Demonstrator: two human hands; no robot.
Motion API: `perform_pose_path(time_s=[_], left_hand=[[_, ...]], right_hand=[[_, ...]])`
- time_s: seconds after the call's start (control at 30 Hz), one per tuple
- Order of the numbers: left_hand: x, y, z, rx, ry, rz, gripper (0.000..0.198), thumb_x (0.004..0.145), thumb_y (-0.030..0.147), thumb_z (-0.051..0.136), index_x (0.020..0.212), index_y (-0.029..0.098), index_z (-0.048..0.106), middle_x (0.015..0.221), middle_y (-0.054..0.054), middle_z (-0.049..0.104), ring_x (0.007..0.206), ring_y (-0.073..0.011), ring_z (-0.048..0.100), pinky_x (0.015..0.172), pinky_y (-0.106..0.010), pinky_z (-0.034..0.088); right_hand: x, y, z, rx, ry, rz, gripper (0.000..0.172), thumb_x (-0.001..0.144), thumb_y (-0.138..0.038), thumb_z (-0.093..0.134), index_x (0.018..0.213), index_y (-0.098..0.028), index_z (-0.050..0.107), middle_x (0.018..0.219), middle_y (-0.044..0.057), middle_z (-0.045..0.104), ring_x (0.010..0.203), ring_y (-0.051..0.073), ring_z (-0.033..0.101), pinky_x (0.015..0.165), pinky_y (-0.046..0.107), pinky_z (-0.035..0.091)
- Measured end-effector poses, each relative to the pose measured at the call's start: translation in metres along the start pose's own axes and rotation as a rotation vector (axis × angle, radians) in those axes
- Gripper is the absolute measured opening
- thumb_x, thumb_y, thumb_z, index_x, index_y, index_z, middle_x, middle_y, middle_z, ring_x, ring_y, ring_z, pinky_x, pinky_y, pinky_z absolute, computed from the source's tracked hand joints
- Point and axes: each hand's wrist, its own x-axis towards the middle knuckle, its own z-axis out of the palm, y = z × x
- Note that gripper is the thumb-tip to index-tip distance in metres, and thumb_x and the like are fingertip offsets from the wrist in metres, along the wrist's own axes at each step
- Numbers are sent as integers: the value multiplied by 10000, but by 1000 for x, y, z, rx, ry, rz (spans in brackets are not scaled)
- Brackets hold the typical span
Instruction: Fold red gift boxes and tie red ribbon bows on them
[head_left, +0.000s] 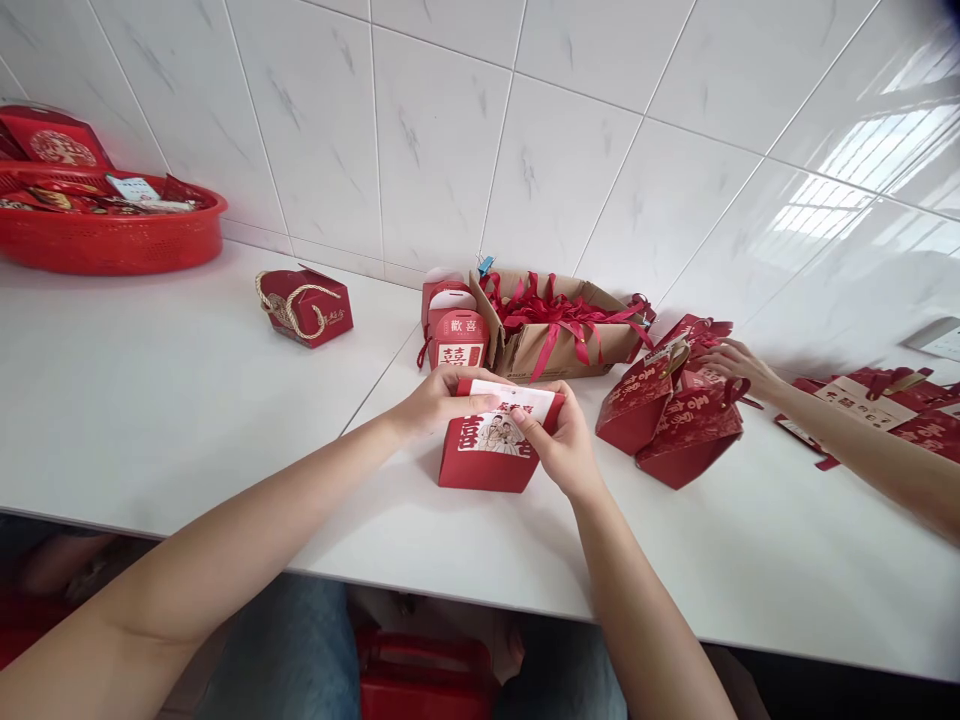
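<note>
Between my hands a red gift box with a white printed panel stands on the table, its top toward me. My left hand grips the box's upper left side, thumb lying across the white top flap. On the upper right, my right hand holds the same box, thumb pressed on the front of the flap. Just beyond my hands, several small red boxes stand beside a cardboard box filled with red ribbons.
A red basket of small packets sits far left on the white table. Nearer is a red box with rope handles. At right, another person's hand touches red gift bags; flat red pieces lie beyond.
</note>
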Motion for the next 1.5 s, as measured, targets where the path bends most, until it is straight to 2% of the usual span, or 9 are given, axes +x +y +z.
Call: perform_pose_path(time_s=[0.1,0.37,0.77,0.9,1.07,1.23,1.5], left_hand=[[-2,3,-1,-2,-22,-1,257,752,299,735,969,161,724,872,-60,738,775,-187,688,683,-279,554],[-6,1,7,-2,69,60,208,744,302,738,882,153,691,795,-23,706,699,-141,657,618,-225,534],[-6,1,9,61,121,128,211,728,318,735,853,155,685,779,-23,675,698,-146,630,621,-244,521],[-7,2,11,46,146,107,228,711,332,749,839,152,694,759,-25,672,670,-148,623,601,-246,513],[-8,4,18,-109,176,-21,298,713,366,759,900,143,695,768,-43,706,671,-179,662,615,-281,542],[-10,7,22,-158,177,-65,300,702,375,773,848,129,683,713,-39,700,630,-180,662,588,-282,546],[-10,5,24,-222,173,-61,293,685,374,776,793,129,656,685,-31,681,613,-174,652,576,-276,537]], right_hand=[[-2,-1,1,41,-32,3,352,725,-411,733,829,-220,457,741,-33,622,654,115,597,583,240,504],[-4,2,1,71,-32,16,348,733,-411,738,878,-230,478,768,-30,623,679,120,593,617,246,510],[-4,5,-1,43,-46,-17,324,756,-394,718,948,-240,506,814,-17,627,686,127,586,618,255,509],[-5,3,1,-28,-1,-58,302,757,-407,706,920,-230,524,781,-11,630,678,135,585,622,268,508],[-11,-2,4,-41,92,-98,289,747,-403,711,809,-218,497,677,-31,592,594,118,544,549,245,473],[-13,-5,7,13,91,-56,317,742,-404,715,779,-215,464,657,-43,573,575,107,525,533,235,455],[-13,0,6,55,69,-28,328,757,-410,699,779,-224,430,647,-61,526,565,97,497,529,225,437]])
